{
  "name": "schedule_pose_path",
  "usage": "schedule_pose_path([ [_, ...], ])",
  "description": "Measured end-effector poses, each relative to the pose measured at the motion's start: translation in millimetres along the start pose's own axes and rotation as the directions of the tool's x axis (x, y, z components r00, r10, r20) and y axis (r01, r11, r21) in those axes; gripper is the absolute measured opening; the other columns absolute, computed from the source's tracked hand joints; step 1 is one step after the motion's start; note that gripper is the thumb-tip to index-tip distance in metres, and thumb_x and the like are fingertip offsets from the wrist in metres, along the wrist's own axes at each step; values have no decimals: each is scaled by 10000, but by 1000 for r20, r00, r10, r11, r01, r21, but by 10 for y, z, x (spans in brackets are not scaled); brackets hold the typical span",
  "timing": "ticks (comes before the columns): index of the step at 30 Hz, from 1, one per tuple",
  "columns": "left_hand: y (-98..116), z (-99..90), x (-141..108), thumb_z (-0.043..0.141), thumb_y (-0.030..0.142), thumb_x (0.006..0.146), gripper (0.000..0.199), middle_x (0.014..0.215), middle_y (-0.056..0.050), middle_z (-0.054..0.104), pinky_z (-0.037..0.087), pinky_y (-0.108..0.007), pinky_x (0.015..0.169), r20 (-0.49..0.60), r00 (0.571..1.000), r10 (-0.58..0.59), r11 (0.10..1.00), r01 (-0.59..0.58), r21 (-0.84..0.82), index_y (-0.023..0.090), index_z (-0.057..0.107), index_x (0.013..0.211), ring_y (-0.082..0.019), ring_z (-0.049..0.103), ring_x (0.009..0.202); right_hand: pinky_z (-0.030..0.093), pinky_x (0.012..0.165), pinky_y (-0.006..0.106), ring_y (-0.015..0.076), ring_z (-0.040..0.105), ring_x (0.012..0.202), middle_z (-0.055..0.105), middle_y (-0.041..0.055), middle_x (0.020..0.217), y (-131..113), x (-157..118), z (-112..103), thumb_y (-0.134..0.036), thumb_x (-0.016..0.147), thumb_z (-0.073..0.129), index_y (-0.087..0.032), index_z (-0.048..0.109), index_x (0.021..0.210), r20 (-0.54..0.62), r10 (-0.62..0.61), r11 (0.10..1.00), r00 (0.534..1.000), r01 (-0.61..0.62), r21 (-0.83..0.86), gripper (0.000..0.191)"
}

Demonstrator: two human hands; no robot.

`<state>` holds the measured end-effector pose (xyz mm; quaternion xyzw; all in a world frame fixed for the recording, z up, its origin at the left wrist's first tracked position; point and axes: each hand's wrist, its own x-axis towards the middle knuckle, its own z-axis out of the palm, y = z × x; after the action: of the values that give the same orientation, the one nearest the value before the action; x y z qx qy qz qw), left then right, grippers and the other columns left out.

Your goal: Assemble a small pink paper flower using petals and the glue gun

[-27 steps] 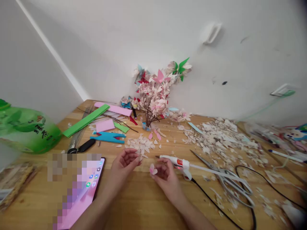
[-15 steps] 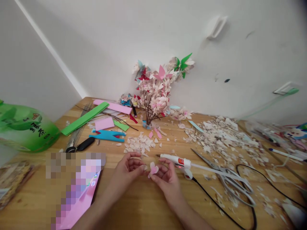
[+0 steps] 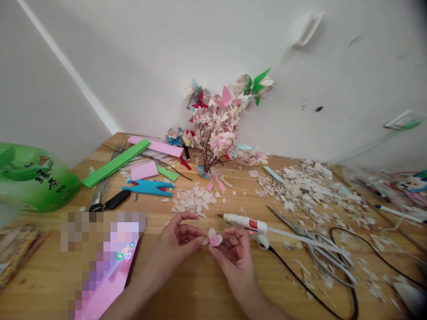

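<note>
Near the middle of the wooden table, my right hand [image 3: 233, 253] pinches a small pink and white flower [image 3: 214, 238] at its base. Just left of it, my left hand [image 3: 185, 238] holds a small pale petal [image 3: 204, 241] between thumb and finger, close against the flower. Beyond my hands lies a pile of loose pale petals [image 3: 193, 200]. A white glue gun [image 3: 245, 222] with a lit red light rests behind my right hand. Farther back stands a bunch of paper blossoms [image 3: 218, 124] on brown stems.
Grey scissors [image 3: 313, 242] and a black cable [image 3: 300, 284] lie at the right, before heaped scraps [image 3: 303, 186]. Folded green paper [image 3: 116, 163], a blue paper strip [image 3: 148, 187], a phone [image 3: 113, 275] and a green bottle [image 3: 36, 178] are at the left.
My hands have come closer together, and the petal in my left hand now meets the flower. The flower has turned a little. The view has shifted slightly.
</note>
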<state>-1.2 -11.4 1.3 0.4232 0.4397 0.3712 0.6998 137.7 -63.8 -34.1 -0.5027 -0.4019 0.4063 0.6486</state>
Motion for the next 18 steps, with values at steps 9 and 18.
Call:
schedule_pose_path([
  [9, 2, 19, -14, 723, 169, 598, 460, 683, -9, 692, 481, -251, 605, 22, 1000, -19, 999, 20, -40, 171, 443, 963, -128, 623, 634, 527, 651, 268, 152, 640, 699, 635, -24, 744, -1, 3, -7, -181, 640, 694, -245, 474, 848, -13, -20, 996, 1000, 18, -90, 310],
  [18, -2, 16, -16, 737, 174, 588, 513, 679, -10, 704, 491, -255, 593, 29, 999, -14, 999, 16, -46, 183, 422, 992, -133, 629, 622, 515, 650, 250, 138, 631, 694, 640, -25, 756, 5, 13, -21, -149, 667, 671, -248, 477, 857, -2, -100, 985, 995, 98, -144, 289],
])
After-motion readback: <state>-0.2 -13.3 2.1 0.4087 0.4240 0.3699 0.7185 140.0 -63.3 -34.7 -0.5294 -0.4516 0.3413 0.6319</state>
